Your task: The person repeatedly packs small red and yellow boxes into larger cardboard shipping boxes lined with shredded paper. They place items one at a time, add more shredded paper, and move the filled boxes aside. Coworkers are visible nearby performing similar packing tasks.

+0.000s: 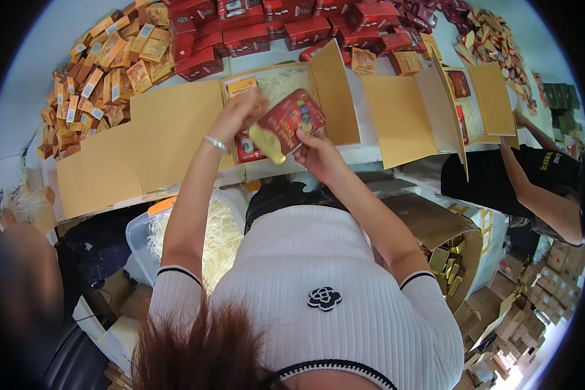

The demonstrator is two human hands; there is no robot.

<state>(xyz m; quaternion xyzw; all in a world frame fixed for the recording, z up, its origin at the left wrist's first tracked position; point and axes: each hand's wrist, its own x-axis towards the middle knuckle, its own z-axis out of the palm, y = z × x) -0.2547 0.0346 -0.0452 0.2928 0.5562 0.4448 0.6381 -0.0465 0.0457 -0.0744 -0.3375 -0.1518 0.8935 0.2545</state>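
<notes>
My right hand (319,153) grips a dark red printed carton (292,122) by its near right edge, tilted above an open cardboard box (329,87). A shiny gold piece (267,143), perhaps foil or ribbon, hangs at the carton's near left side; its exact kind is unclear. My left hand (246,109), blurred and with a silver bangle (216,143) at the wrist, is beside the carton's left side. Whether its fingers hold anything cannot be seen. Inside the box lie pale shredded filler (285,83), an orange-yellow carton (242,87) and a red package (247,150), partly hidden.
Orange-yellow cartons (112,78) are heaped at the back left, red boxes (246,39) behind. A second open box (497,97) stands right, near a co-worker's arm (521,175). Below the table are a filler-filled plastic tub (141,248) and a carton of gold packages (448,263).
</notes>
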